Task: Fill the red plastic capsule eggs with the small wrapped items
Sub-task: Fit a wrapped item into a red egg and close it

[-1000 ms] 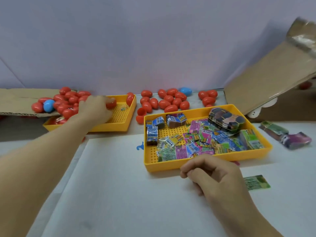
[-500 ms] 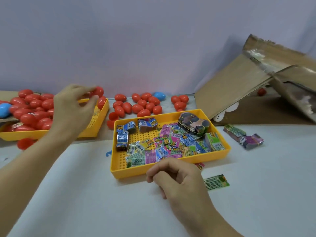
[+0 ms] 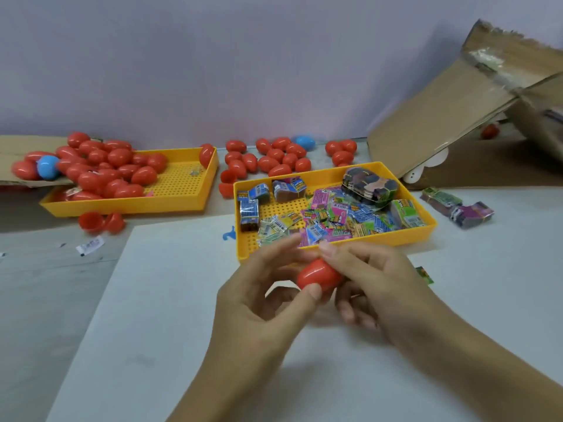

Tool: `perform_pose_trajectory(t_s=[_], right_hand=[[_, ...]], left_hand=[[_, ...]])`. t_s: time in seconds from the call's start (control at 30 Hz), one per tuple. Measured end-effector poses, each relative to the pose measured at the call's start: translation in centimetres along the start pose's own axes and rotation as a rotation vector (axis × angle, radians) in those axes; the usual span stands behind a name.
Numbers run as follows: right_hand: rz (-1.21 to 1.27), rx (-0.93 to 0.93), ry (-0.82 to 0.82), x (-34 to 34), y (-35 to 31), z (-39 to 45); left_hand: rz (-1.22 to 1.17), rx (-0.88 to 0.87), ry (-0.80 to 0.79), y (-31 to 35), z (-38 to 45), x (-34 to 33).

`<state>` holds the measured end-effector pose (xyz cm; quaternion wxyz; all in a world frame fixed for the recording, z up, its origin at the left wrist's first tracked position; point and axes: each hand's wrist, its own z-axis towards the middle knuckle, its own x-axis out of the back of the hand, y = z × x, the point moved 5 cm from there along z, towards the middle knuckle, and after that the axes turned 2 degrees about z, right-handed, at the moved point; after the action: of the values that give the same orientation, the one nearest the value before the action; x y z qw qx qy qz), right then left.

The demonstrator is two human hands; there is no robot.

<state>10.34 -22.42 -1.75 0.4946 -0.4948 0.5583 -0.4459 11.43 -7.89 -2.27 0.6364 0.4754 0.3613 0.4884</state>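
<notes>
Nearest, above desk: left hand and right hand share red egg, each grip pinching one end, probably to pull halves apart. Beyond: wrapped items in yellow tray, within reach. Farthest left: tray of eggs.

2 bare forearms enter from the lower edge, each ending in a bare hand: the left hand and the right hand. No sleeve, glove, ring, watch or band shows on either one, and both wrists are uncovered as far as the frame reaches. The fingernails that show are short and unpainted, plainest on the left thumb and on 1 right fingertip.
</notes>
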Motion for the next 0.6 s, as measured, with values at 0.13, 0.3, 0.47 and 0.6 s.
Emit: perform_pose_trajectory(t_s=[0.13, 0.3, 0.47, 0.6], right_hand=[[0.046, 0.053, 0.059, 0.1, 0.1, 0.0], [0.002, 0.162, 0.024, -0.1, 0.4, -0.2], [-0.011, 0.206, -0.058, -0.2, 0.4, 0.0], [0.024, 0.189, -0.071, 0.1, 0.5, 0.2]], left_hand=[[-0.035, 0.178, 0.064, -0.6, 0.2, 0.8], [-0.087, 0.321, 0.021, -1.1, 0.8, 0.5], [-0.162, 0.312, 0.051, -1.3, 0.8, 0.6], [-0.203, 0.242, 0.065, -1.0, 0.6, 0.6]])
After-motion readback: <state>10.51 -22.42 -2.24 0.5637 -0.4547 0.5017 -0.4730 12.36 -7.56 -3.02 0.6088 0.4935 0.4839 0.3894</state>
